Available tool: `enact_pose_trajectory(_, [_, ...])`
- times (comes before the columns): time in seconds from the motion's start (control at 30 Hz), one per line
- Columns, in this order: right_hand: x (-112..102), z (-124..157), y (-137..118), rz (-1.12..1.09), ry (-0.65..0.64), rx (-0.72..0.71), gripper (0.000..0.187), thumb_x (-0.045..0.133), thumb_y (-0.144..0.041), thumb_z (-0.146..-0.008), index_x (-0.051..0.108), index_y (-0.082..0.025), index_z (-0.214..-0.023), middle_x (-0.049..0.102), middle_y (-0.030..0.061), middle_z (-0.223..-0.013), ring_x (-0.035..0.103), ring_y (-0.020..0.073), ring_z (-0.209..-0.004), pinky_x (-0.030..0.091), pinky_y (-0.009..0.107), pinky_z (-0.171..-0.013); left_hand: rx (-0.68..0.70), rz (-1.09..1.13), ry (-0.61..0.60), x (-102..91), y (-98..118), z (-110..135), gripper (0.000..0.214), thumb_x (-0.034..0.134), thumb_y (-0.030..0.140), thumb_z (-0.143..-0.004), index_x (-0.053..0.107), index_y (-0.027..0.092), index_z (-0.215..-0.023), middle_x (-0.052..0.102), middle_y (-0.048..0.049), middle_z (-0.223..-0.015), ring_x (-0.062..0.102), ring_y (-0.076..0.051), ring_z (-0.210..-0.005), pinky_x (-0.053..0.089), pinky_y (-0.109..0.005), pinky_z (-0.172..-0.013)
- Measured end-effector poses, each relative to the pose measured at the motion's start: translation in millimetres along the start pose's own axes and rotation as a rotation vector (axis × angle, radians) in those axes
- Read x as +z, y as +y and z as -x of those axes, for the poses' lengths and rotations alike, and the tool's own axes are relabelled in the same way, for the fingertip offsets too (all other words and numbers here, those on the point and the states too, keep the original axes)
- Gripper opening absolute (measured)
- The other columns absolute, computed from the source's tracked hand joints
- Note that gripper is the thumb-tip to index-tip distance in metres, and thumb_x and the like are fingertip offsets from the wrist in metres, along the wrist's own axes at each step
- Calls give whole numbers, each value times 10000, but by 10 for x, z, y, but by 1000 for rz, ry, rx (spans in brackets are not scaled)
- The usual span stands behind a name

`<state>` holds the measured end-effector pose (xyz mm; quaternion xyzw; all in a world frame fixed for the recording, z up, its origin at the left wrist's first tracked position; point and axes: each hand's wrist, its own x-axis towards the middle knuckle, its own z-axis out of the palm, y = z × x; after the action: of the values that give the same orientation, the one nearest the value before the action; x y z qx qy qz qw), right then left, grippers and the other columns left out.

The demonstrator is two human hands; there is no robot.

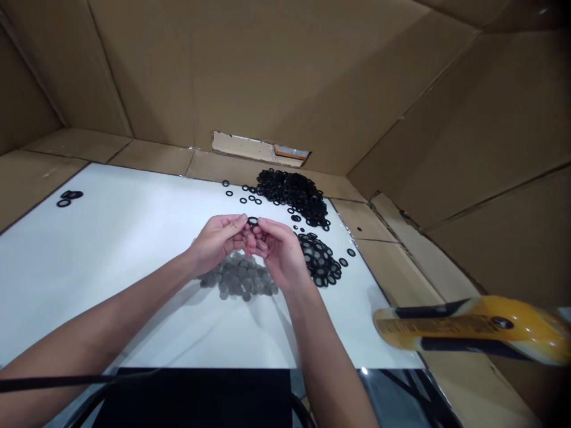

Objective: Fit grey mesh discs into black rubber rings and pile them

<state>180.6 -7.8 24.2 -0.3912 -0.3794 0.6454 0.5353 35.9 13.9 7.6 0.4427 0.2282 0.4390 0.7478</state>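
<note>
A small black ring [253, 217] is pinched between the fingertips of both hands, above the white tabletop. My left hand [222, 238] grips its left side, thumb on top, and my right hand [284, 245] has its right side. Whether a disc sits inside the ring I cannot tell. Below the hands lies a pile of thin grey discs [241, 276], partly covered by them. Just right of my right hand is a heap of black rings with grey centres [319, 258]. Farther back, a larger heap of black rings [289, 193] spreads over the board.
A few black rings [65, 203] lie at the far left of the white board [134, 232]. Cardboard walls [276, 71] enclose the back and sides, with a cut slot [243, 145] behind. A yellow-and-black object [473, 327] juts in from the right.
</note>
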Motion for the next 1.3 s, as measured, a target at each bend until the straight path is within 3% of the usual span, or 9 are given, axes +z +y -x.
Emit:
enact_pose_trajectory(0.1, [-4, -13, 33, 46, 48, -31, 248, 720, -362, -733, 600, -162, -650, 546, -18, -559, 379, 76, -460, 221, 212, -421, 26, -58, 39, 22, 9, -3, 331, 697, 436, -877, 651, 113, -822, 671, -49, -692, 644, -134, -595, 553, -290, -630])
enact_pose_trajectory(0.23, [16, -2, 81, 231, 146, -193, 298, 686, -393, -799, 526, -184, -657, 469, -55, -556, 351, 73, -485, 230, 207, -450, 140, -269, 131, 47, -7, 3, 291, 764, 366, -818, 621, 135, -923, 660, -7, -685, 641, -128, -620, 539, -274, -649])
enact_pose_trajectory(0.33, [31, 19, 78, 385, 149, -223, 308, 632, -418, -850, 515, -195, -672, 442, -63, -543, 348, 84, -498, 248, 211, -461, 188, -362, 205, 56, -39, 7, 261, 718, 359, -848, 597, 154, -954, 620, 20, -673, 605, -115, -618, 511, -250, -625])
enact_pose_trajectory(0.53, [1, 15, 25, 650, 233, -179, 296, 643, -476, -828, 632, -186, -765, 596, -18, -702, 430, 92, -506, 315, 225, -453, 168, -542, 317, 46, -55, 21, 166, 614, 351, -889, 583, 190, -914, 549, 37, -708, 523, -103, -607, 451, -224, -566])
enact_pose_trajectory(0.63, [-28, -10, 20, 647, 255, -216, 270, 665, -437, -798, 675, -186, -896, 642, 10, -850, 513, 104, -538, 370, 227, -448, 153, -660, 311, 19, -39, 35, 118, 562, 312, -904, 569, 202, -863, 526, 42, -702, 514, -105, -616, 440, -230, -591])
enact_pose_trajectory(0.83, [-11, -25, 43, 564, 173, -126, 210, 679, -362, -768, 649, -157, -800, 595, -11, -686, 497, 87, -492, 378, 207, -431, 178, -688, 333, -29, -55, 26, 153, 552, 342, -917, 558, 199, -864, 544, 35, -736, 535, -109, -632, 456, -238, -617])
enact_pose_trajectory(1.0, [5, -39, 86, 433, 199, -163, 262, 702, -393, -753, 637, -163, -858, 612, -2, -801, 543, 92, -518, 435, 214, -417, 174, -659, 333, -49, -94, 5, 248, 601, 423, -899, 606, 180, -952, 588, 15, -777, 553, -113, -637, 481, -238, -602])
enact_pose_trajectory(1.17, [-31, -67, 117, 481, 248, -182, 242, 682, -383, -769, 651, -150, -826, 604, -13, -594, 558, 119, -479, 482, 237, -471, 129, -657, 326, -25, -102, 14, 295, 640, 440, -874, 618, 167, -982, 624, -1, -778, 571, -117, -607, 467, -238, -565])
enact_pose_trajectory(1.3, [-9, -61, 170, 573, 280, -194, 207, 610, -387, -814, 602, -180, -820, 602, -16, -563, 548, 129, -457, 452, 243, -464, 138, -633, 276, 19, -110, 20, 265, 586, 426, -911, 592, 166, -959, 622, -4, -774, 573, -116, -609, 467, -234, -561])
